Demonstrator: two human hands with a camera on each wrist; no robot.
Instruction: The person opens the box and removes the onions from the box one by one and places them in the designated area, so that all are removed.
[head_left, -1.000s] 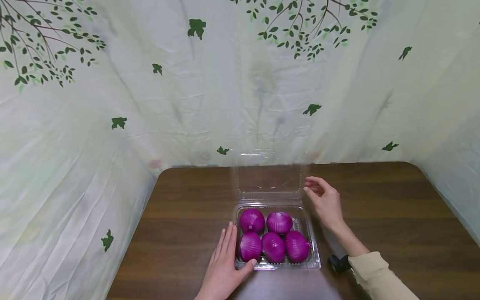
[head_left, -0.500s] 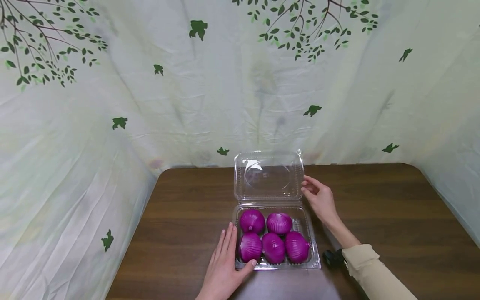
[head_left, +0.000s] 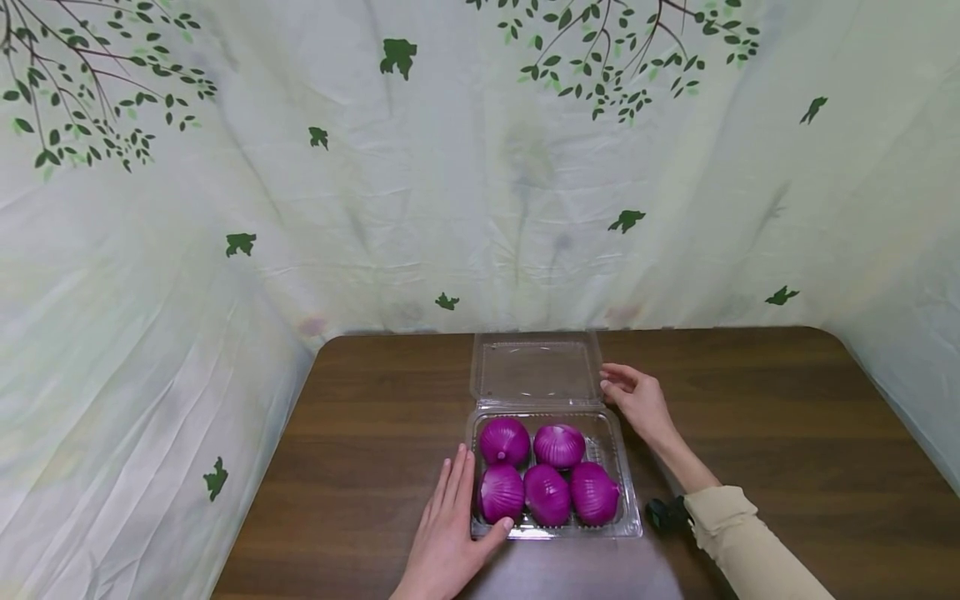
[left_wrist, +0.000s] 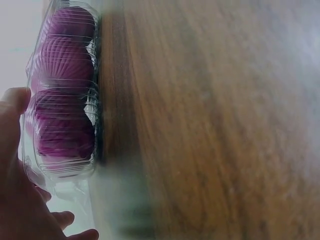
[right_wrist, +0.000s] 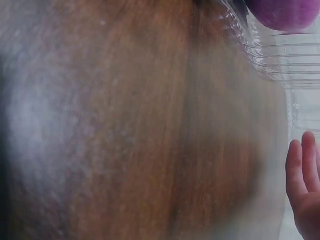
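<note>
A clear plastic clamshell container (head_left: 630, 521) stands on the table with its lid (head_left: 536, 367) folded back behind it. Several purple onions (head_left: 547, 495) sit in two rows in its base, and the back right spot holds none. My left hand (head_left: 450, 521) lies along the container's left side with straight fingers, its thumb over the front left corner. In the left wrist view the onions (left_wrist: 65, 65) show through the ribbed wall. My right hand (head_left: 641, 404) is beside the lid's right edge, fingertips right at it; in the right wrist view its fingers (right_wrist: 295, 167) look loosely extended.
The brown wooden table (head_left: 375, 417) ends just behind the lid. A pale curtain (head_left: 450, 192) printed with leaves and branches hangs behind and at both sides. A black device (head_left: 663, 515) is worn at the right wrist, by the beige sleeve (head_left: 742, 533).
The lid has tipped backward from standing raised to lying back toward the curtain. My right hand has moved slightly left and down with it; my left hand has stayed in place.
</note>
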